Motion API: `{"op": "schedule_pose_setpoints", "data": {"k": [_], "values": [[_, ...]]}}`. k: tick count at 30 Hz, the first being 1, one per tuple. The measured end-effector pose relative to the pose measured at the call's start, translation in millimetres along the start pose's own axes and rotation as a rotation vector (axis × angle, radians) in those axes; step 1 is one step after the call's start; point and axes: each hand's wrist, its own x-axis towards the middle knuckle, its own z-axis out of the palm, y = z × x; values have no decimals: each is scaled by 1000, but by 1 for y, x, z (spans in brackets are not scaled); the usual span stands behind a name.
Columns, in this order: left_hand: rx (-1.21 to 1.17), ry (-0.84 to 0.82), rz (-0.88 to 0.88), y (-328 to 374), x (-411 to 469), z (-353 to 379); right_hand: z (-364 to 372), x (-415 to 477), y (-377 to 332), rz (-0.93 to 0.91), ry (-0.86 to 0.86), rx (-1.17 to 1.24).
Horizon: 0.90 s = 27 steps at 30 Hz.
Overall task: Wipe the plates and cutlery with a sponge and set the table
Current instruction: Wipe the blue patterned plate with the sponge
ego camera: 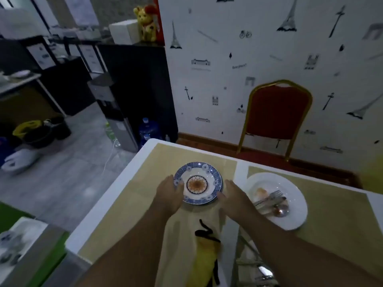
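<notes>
Blue-and-white china sits between both hands: the left hand (pixel 169 192) cups the near-left rim of the patterned plate (pixel 198 182) with its thumb lying over the blue border, fingers close together, while the right hand (pixel 233 195) presses its loosely spread fingers against the plate's right edge, thumb tucked at the near rim. That plate has an orange medallion in its centre, and a second rim seems to show beneath its right side, though whether it is a stack I cannot tell. It rests on a tan placemat (pixel 145 204) toward the far left corner of the white table (pixel 124 177). Just to the right, on a second tan mat, lies a plain white plate (pixel 294 214) carrying a fork (pixel 271 196) and a spoon (pixel 280 210) heaped together, with a pale orange smear beside them. Near the person's body a yellow cloth (pixel 204 259) with black straps lies between the forearms. Beyond the table a red chair (pixel 277 112) with a gold frame stands against wallpaper printed with towers; off to the left a blue water bottle (pixel 148 129) stands on the grey floor
</notes>
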Motion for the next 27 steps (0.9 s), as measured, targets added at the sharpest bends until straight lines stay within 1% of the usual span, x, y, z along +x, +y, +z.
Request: {"op": "schedule_pose_setpoints", "data": {"k": [1,3,6,10,12,15,21,27], "values": [[-72,4,-27,-4,9,0,1,3,-2,22,15,88],[-178,-51,-97,-19,34,1,9,11,-9,121,-3,203],[-327,-131,-197,-30,68,0,25,29,-12,289,-8,345],[-499,-238,-342,-30,101,-7,43,56,-17,418,22,491],[-553,-289,-371,-31,114,-6,49,70,-19,494,35,617],[-616,-316,-360,-41,132,2,55,85,-24,607,30,800],[-674,-373,-368,-46,144,5,56,94,-32,701,38,900],[-740,-424,-442,-38,136,-2,56,92,-34,691,42,989]]}}
